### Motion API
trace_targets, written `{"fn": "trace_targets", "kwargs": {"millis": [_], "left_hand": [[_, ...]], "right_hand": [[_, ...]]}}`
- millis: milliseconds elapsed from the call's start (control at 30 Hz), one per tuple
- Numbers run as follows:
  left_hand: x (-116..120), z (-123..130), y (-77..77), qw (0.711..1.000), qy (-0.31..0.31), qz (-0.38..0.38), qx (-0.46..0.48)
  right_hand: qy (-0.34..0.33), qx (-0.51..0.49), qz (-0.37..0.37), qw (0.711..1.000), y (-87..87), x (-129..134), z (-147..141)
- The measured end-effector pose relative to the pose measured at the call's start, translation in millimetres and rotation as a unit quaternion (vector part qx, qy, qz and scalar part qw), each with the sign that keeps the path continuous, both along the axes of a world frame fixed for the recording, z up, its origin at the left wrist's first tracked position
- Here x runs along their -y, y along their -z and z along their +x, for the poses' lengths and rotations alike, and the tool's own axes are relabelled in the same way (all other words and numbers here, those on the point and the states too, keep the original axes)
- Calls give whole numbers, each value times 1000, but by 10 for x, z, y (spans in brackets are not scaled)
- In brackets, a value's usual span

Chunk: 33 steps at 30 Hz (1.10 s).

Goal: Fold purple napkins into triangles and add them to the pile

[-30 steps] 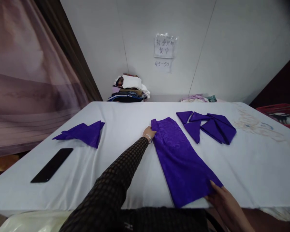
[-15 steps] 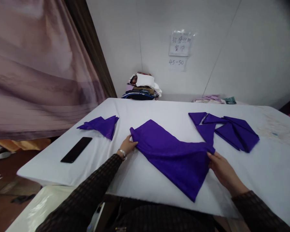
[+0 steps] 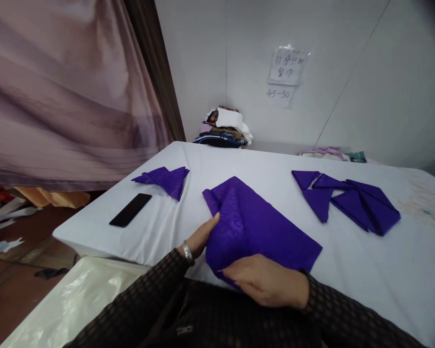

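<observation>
A purple cloth napkin (image 3: 264, 227) lies in front of me on the white-covered table, its near left part lifted and bulging. My left hand (image 3: 202, 237) grips its left side, thumb on top and the other fingers hidden by the cloth. Near the table's front edge, my right hand (image 3: 266, 280) is closed on the napkin's lower edge, with the fingers bent and partly out of sight. The far corner and the right end of the napkin rest on the tabletop.
Left on the table (image 3: 369, 275) are a folded purple napkin (image 3: 166, 181) and a black phone (image 3: 130, 210). More folded purple napkins (image 3: 371, 203) lie at the right. A clothes pile (image 3: 226, 128) stands by the wall, below and left of a paper sign (image 3: 286, 67).
My right hand has moved left and toward me, bringing the napkin's near part over with it. My left hand has shifted slightly right and down. The view has turned a little left.
</observation>
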<state>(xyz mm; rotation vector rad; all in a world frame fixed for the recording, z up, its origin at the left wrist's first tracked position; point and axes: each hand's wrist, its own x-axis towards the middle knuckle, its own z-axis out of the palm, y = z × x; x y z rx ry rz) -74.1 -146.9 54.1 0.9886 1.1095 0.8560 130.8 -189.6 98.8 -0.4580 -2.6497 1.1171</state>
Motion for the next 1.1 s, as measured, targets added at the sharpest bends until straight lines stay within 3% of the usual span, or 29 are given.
{"fn": "trace_targets", "kwargs": {"millis": [100, 200, 300, 400, 500, 600, 733, 933, 1033, 1100], "left_hand": [[2, -42, 131, 998, -2, -51, 34], [98, -155, 150, 997, -55, -56, 28], [313, -387, 41, 997, -67, -41, 27], [548, -732, -39, 995, 4, -92, -24], [693, -1057, 9, 990, 14, -126, -56], [718, -1212, 120, 983, -87, -150, -56], [644, -1150, 236, 957, -235, -156, -72], [546, -1067, 330, 948, -291, -20, -131], [491, -1108, 255, 930, -333, 62, -142], [442, -1131, 139, 916, -358, 90, -158]], "right_hand": [[-26, 8, -52, 998, 78, 65, -107], [-14, -22, -117, 993, 135, 3, -14], [136, -46, -118, 982, 261, -250, 251], [346, -38, -41, 937, 491, -656, 600], [442, -5, 1, 897, 734, -1070, 883], [463, 84, 49, 881, 893, -1380, 982], [459, 174, 91, 866, 966, -1622, 872], [459, 169, 41, 871, 965, -1764, 718], [467, 127, 9, 875, 918, -1766, 794], [483, 45, -53, 873, 848, -1744, 904]]}}
